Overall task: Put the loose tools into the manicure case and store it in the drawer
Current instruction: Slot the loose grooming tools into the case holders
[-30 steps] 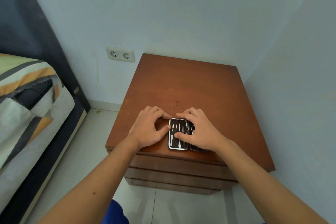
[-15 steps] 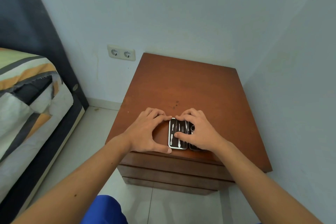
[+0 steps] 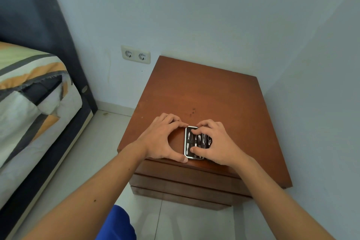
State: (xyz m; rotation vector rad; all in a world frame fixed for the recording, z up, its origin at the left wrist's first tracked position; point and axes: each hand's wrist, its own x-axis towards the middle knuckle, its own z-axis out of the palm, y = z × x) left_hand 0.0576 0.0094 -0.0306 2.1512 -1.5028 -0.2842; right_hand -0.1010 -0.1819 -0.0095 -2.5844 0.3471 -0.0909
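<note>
Head view: the manicure case (image 3: 192,143) was seen lying open near the front edge of the wooden nightstand (image 3: 204,95), just right of the frame's centre, its dark lining crossed by pale metal tools (image 3: 188,142) tucked in a row. The left hand (image 3: 161,138) was spread around the case's left side, forefinger curled at the top corner, thumb pressed at the bottom corner, so the case was pinched along that edge. The right hand (image 3: 220,143) was laid over the right half, fingers parted, fingertips resting on the tools; whether anything was gripped there could not be told. Closed drawer fronts (image 3: 185,179) were visible below. A bed (image 3: 33,93) and a double wall socket (image 3: 135,57) were noted at left.
</note>
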